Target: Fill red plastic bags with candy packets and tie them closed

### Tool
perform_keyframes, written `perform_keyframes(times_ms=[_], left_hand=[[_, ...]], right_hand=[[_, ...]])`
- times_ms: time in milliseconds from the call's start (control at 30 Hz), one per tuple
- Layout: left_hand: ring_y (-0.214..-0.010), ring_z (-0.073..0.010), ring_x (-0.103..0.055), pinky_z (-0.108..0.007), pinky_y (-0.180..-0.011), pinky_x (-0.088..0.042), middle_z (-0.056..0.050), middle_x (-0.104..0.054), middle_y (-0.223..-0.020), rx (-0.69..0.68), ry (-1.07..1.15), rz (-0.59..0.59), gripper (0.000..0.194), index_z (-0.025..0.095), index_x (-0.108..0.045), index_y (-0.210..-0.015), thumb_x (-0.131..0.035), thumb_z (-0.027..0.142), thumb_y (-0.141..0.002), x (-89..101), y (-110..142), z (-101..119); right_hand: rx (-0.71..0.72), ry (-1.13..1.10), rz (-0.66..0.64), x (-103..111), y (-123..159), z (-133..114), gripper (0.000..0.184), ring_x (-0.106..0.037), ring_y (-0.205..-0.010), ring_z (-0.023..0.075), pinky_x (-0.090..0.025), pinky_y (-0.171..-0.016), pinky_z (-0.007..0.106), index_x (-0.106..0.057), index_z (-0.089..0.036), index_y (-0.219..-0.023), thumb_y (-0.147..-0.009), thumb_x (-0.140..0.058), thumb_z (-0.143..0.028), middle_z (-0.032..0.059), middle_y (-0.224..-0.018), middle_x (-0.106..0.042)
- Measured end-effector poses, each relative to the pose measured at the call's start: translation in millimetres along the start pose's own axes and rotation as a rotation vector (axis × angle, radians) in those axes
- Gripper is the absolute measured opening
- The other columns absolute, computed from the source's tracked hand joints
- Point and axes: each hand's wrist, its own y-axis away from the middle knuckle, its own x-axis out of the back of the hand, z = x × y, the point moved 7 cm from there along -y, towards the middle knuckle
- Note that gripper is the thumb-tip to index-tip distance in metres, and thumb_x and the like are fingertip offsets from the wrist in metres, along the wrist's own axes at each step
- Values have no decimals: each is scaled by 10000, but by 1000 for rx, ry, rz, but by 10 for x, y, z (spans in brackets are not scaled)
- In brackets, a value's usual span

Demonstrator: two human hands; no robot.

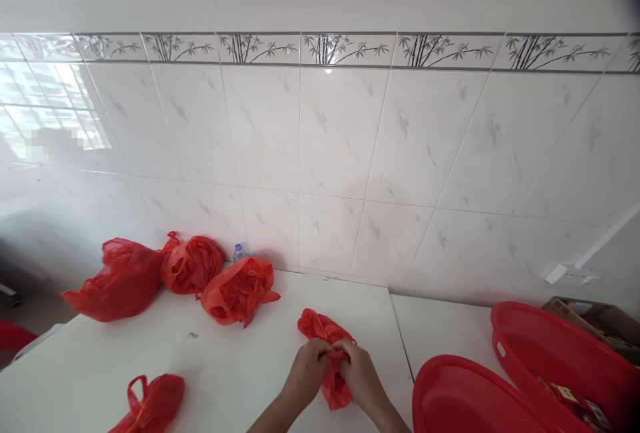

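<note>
Near the middle of the white table, both my hands are closed on a red plastic bag [320, 323]. My left hand [306, 369] pinches it from the left, thumb and fingers together at its gathered middle. From the right, my right hand [361, 373] grips the same part, the fingertips of both hands almost meeting. The bag's crumpled ends stick out above and below my hands. What it contains, if anything, is hidden. Another red plastic bag [155, 406] with a loop handle standing up lies at the lower left, apart from my hands.
Several full-looking red bags [240, 289] sit along the tiled wall at the back left, beside a clear bottle [239, 253] with a blue cap. Two red plastic baskets [463, 366] stand at the right, the farther holding small packets [570, 398]. Behind is a cardboard box [595, 316].
</note>
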Motion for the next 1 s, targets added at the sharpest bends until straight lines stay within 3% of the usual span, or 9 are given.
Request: perform_keyframes(times_ms=[100, 200, 300, 433, 500, 667, 800, 900, 1000], left_hand=[[-728, -169, -568, -266, -669, -424, -7, -638, -742, 19, 75, 5, 158, 201, -577, -658, -434, 135, -675, 19, 32, 66], [-730, -165, -579, -264, -686, -434, -8, -656, -764, -19, 136, -32, 180, 204, -593, -681, -434, 119, -675, 0, 72, 160], [-683, -148, -528, -248, -649, -403, 23, -593, -702, -45, 95, -31, 237, 211, -620, -773, -445, 92, -665, -37, 87, 152], [-595, -130, -418, -235, -582, -332, 66, -425, -595, 11, -28, -22, 277, 222, -603, -866, -452, 73, -687, -71, 50, -108], [-610, -131, -432, -235, -597, -333, 57, -448, -610, 36, -85, -2, 268, 216, -600, -842, -438, 60, -695, -19, 31, -309], [-707, -152, -523, -252, -660, -363, 1, -592, -713, 159, -224, 118, 204, 193, -592, -706, -431, 67, -712, 301, 66, -945], [-661, -153, -523, -255, -625, -374, 21, -542, -631, 208, -142, 146, 137, 197, -584, -683, -464, 135, -711, 437, 97, -1219], [-648, -156, -534, -268, -619, -415, 21, -539, -638, 254, 23, 85, 101, 193, -584, -741, -490, 224, -725, 374, 90, -1272], [-808, -195, -601, -308, -715, -485, -52, -636, -902, 296, 96, 54, 293, 178, -625, -953, -567, 293, -690, 253, 139, -1313]], right_hand=[[-79, -363, -122, -50, 74, -7, 252, -608, -729, 181, -445, -699, 300, -707, -207, -930, -722, -566, -229, 29, -810, -691], [-122, -637, -128, -20, 132, -12, 235, -608, -720, 174, -454, -708, 300, -701, -195, -913, -753, -660, -362, 31, -777, -679], [-140, -718, -39, 32, 134, 50, 222, -601, -714, 152, -450, -684, 270, -663, -211, -889, -694, -728, -296, 0, -770, -661], [-216, -757, 45, 37, 78, 292, 365, -607, -694, 153, -464, -670, 278, -605, -225, -953, -624, -756, -266, -11, -780, -657], [-255, -725, 132, 104, 48, 507, 378, -593, -655, 148, -459, -632, 278, -588, -222, -943, -609, -751, -294, -7, -765, -648], [-416, -514, 499, 445, 115, 1181, 404, -567, -632, 133, -473, -623, 275, -575, -236, -886, -538, -752, -339, -29, -726, -584], [-424, -455, 411, 407, 151, 1393, 517, -650, -797, 187, -519, -715, 307, -551, -227, -1022, -598, -712, -477, 37, -895, -637], [-405, -379, 283, 269, 191, 1414, 767, -657, -1000, 240, -522, -836, 338, -436, -198, -1266, -624, -686, -535, 103, -1071, -642], [-351, -201, 195, 100, 251, 1366, 896, -643, -1063, 296, -514, -885, 380, -458, -187, -1305, -514, -762, -477, 116, -1079, -659]])
